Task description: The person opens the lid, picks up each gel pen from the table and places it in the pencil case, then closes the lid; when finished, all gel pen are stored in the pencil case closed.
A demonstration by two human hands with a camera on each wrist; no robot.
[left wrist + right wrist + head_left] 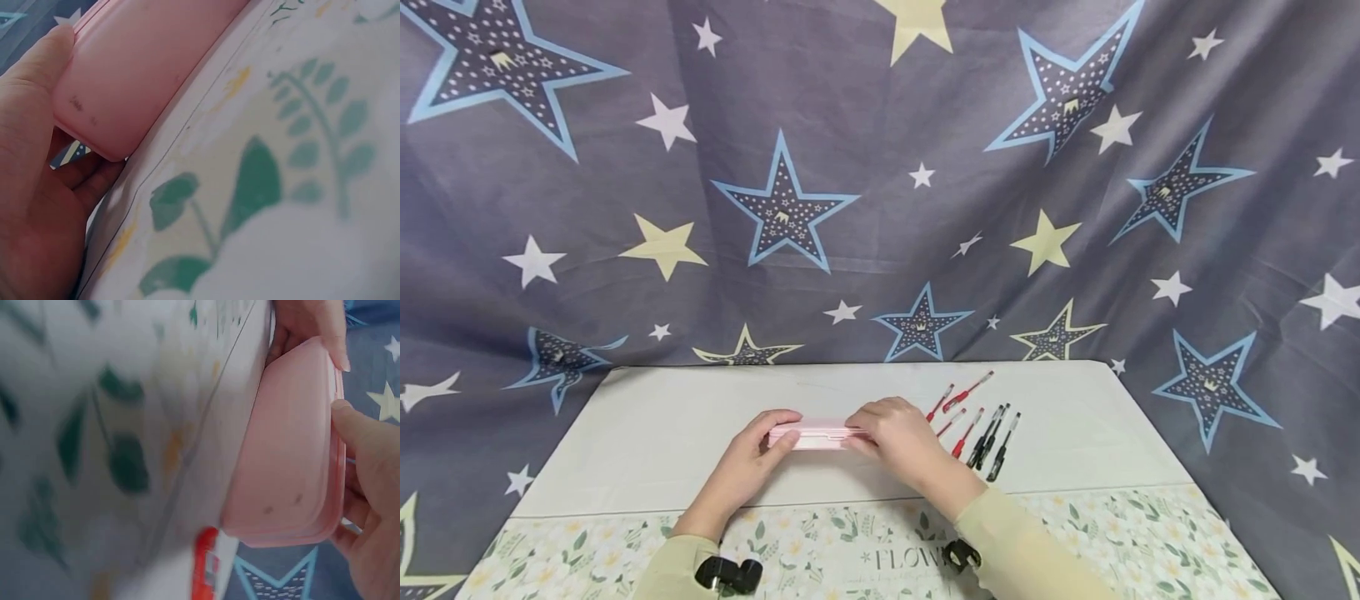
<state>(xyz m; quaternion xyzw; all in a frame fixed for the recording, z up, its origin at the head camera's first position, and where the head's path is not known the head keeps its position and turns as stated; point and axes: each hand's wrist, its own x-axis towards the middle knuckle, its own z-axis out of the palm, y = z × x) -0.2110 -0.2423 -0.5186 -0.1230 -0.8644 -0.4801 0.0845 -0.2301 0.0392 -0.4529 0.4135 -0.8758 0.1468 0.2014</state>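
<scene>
A pink plastic pencil box (820, 442) stands on its long side on the white tabletop, spanned by both hands. At its left end my left hand (756, 448) grips it, thumb on the near side and fingers round the far side. My right hand (901, 440) holds the other end, its fingers bent over the top edge. In the right wrist view, the right thumb (353, 422) presses at the lid's seam near the left thumb. Small dark marks show on the box's broad face (144, 75) in the left wrist view.
Several red pens (967, 392) and several black pens (1003, 447) lie just right of the right hand. A flower-printed cloth (820, 546) covers the table's near part. Behind the table hangs a dark star-patterned curtain (850, 292).
</scene>
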